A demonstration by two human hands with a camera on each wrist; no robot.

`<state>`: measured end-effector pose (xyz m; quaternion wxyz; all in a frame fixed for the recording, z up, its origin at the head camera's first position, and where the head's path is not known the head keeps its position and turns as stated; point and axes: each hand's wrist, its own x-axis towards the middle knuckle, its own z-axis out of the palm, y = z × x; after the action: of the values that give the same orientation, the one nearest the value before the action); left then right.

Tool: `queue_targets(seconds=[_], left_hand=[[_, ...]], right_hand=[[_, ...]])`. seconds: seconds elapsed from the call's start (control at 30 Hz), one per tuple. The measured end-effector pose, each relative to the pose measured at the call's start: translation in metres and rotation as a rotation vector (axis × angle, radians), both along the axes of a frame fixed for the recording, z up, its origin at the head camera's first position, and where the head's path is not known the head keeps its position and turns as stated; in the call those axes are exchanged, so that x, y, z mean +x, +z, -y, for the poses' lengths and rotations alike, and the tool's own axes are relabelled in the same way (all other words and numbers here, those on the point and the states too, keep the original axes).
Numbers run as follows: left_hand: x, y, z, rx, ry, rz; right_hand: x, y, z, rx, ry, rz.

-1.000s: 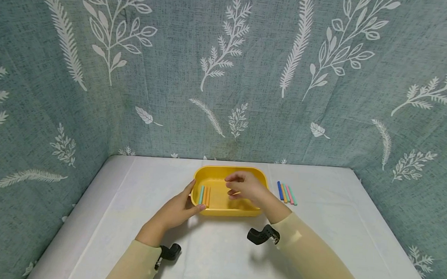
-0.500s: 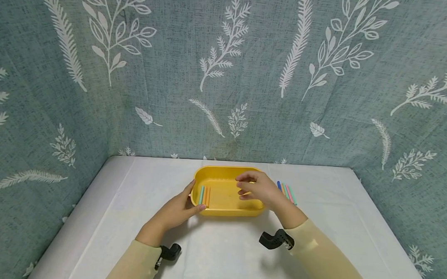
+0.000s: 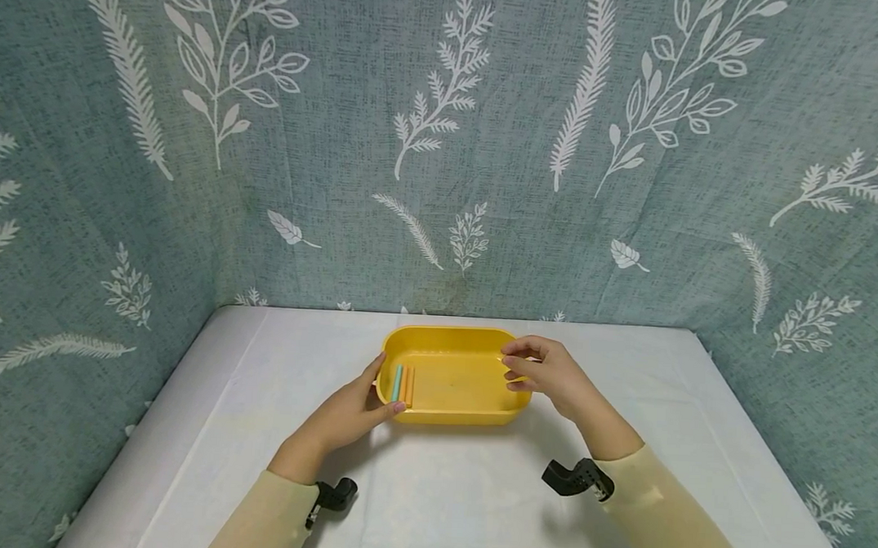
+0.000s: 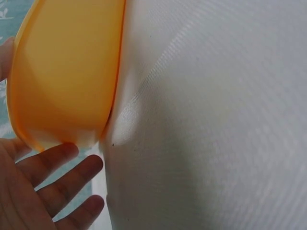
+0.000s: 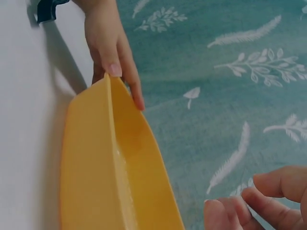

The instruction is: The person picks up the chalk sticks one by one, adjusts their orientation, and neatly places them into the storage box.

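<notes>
My left hand (image 3: 352, 413) holds the left end of a yellow plastic tray (image 3: 455, 418), thumb over the near rim and fingers along the outside. In the left wrist view, fingertips (image 4: 69, 149) meet the tray's end wall. Inside the tray, at its left, lie one light blue stick (image 3: 397, 383) and two orange sticks (image 3: 409, 387), side by side like chalk. My right hand (image 3: 545, 373) hovers over the tray's right rim, fingers loosely bent and holding nothing that shows. In the right wrist view its thumb and fingers (image 5: 273, 208) are beside the tray.
A white cloth covers the table (image 3: 444, 503). Behind and at both sides hangs a green-grey curtain (image 3: 514, 228) with white leaf prints. A black wrist camera (image 3: 577, 478) juts from each sleeve.
My right hand has moved right, from over the tray's middle to its right rim. It now hides the coloured sticks lying right of the tray. The left hand and tray stay put.
</notes>
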<state>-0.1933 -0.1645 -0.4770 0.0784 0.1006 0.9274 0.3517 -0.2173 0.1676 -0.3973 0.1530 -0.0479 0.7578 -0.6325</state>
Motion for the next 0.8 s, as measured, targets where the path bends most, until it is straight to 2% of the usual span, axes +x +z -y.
queue_targets(seconds=[0.5, 0.8], left_hand=[[0.000, -0.001, 0.000, -0.009, -0.001, -0.012], [0.000, -0.001, 0.000, 0.009, 0.003, -0.003]], right_hand=[[0.001, -0.017, -0.040, 0.074, -0.074, -0.095], [-0.002, -0.026, -0.061, 0.143, -0.170, -0.089]])
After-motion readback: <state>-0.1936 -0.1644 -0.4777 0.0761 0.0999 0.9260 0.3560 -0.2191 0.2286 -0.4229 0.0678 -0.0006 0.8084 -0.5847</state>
